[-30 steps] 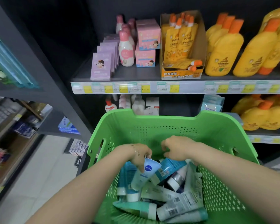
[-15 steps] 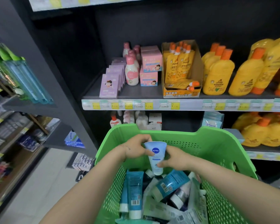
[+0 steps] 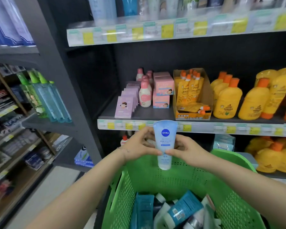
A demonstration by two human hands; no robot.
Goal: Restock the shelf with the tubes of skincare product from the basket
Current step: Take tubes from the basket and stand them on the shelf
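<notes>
A pale blue Nivea tube [image 3: 165, 139] stands upright in the air above the green basket [image 3: 234, 212], cap end down. My left hand [image 3: 139, 144] grips its left side and my right hand [image 3: 184, 148] its right side, thumbs meeting on the front. Several more tubes [image 3: 180, 210], teal, blue and white, lie jumbled in the basket's bottom. The shelf [image 3: 139, 113] straight ahead has a bare strip at its left end. A higher shelf [image 3: 172, 28] carries tall tubes and bottles.
Purple boxes [image 3: 125, 107], pink bottles [image 3: 145, 96], pink boxes [image 3: 163, 91], an orange pouch carton [image 3: 191, 96] and yellow bottles [image 3: 228, 100] fill the middle shelf. A grey upright [image 3: 63, 83] splits off the left shelving with green and blue bottles [image 3: 45, 98].
Both hands have lifted the Nivea tube out of the basket to the height of the middle shelf's edge. My view has tilted upward, bringing the top shelf into sight.
</notes>
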